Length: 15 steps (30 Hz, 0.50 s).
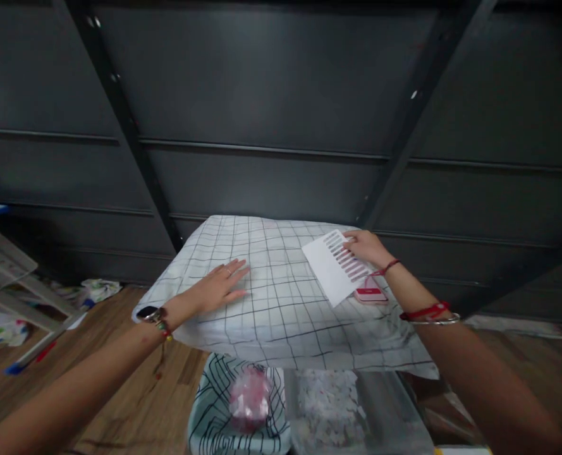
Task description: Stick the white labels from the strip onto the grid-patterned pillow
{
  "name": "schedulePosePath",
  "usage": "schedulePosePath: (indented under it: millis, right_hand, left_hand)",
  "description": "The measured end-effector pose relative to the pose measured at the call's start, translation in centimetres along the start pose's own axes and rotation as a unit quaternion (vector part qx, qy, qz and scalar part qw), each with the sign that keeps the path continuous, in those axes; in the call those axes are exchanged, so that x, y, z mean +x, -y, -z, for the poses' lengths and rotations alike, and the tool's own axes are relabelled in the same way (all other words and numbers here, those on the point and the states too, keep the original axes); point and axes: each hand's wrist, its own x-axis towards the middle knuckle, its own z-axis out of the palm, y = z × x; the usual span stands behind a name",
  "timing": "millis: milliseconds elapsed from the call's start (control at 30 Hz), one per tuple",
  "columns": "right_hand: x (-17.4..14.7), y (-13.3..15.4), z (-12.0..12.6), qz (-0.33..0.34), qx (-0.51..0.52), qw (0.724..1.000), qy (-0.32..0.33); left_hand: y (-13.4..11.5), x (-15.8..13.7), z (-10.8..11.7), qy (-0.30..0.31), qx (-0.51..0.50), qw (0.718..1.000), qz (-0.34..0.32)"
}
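My right hand (365, 245) is closed on the upper right edge of a white sheet of paper (325, 268) with a column of dark printed strips. The sheet lies tilted over a white cloth with a dark grid pattern (271, 284). Just below that hand, partly under the paper's corner, sits a small pink and red box-like object (370, 294); its kind is unclear. On the left part of the cloth my left hand (219, 285) rests with fingers stretched out and nothing in it.
In front of the cloth-covered surface is a teal, black-lined container (205, 411) holding a pink plastic-wrapped bundle (251, 399). Beside it, a clear bin (389, 411) holds many small white pieces (330, 404). Dark metal panels (262, 82) rise behind. A folding-legged table (19, 272) stands left.
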Motion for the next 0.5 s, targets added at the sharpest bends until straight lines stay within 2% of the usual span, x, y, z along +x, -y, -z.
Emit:
schedulePosePath:
  millis: [100,167,333,500]
  right_hand:
    - [1.3,-1.6,-0.4,-0.042,0.027,0.999,0.000]
    - [2.1,-1.7,-0.3,-0.046,0.046,0.998,-0.003]
    - [3.3,0.0,0.8,0.007,0.079,0.996,-0.045]
    - [4.1,1.0,1.3,0.066,0.085,0.991,-0.080]
  left_hand:
    - [0.7,2.7,-0.9,0.015,0.006,0.998,0.064]
    - [1.1,4.6,-1.3,0.017,0.004,0.996,0.089]
    - [1.6,8.8,-1.9,0.015,0.000,0.994,0.105]
    - [1.2,12.2,-2.4,0.031,-0.018,0.995,0.094]
